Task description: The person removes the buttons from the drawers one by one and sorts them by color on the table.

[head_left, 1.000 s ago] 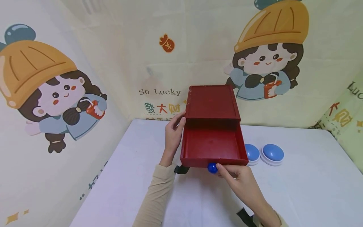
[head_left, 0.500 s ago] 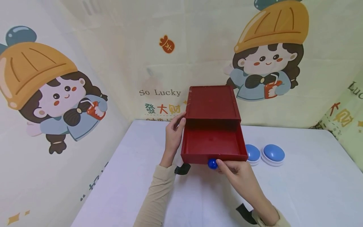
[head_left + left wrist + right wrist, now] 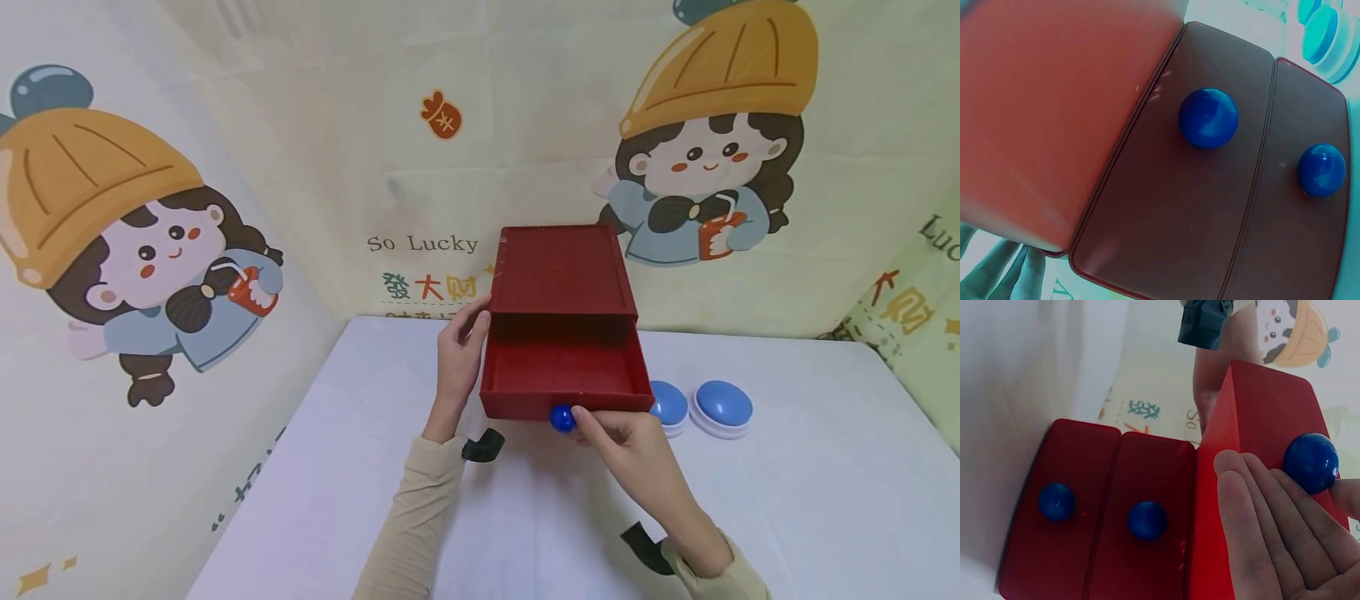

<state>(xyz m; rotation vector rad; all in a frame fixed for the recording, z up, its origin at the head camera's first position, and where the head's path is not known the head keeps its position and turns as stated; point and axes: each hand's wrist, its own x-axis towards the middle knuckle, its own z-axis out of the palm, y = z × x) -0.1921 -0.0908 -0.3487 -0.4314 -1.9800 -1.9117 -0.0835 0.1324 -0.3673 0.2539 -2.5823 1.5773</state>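
Observation:
A red cabinet of small drawers stands on the table with its top drawer partly pulled out; nothing lies on the visible drawer floor. My right hand pinches the round blue knob on that drawer's front between thumb and fingers. Against the cabinet's left side rests my left hand, its fingers extended. Below the top drawer, the left wrist view shows the closed middle drawer and bottom drawer, each with a blue knob.
Two blue domed push buttons on white bases stand right of the cabinet; the nearer button is partly hidden by it, the other button in full view. A cartoon-printed cloth hangs behind the white table.
The top drawer has slid further into the cabinet, with my right hand moving forward on its knob. My left hand stays in place on the cabinet's side.

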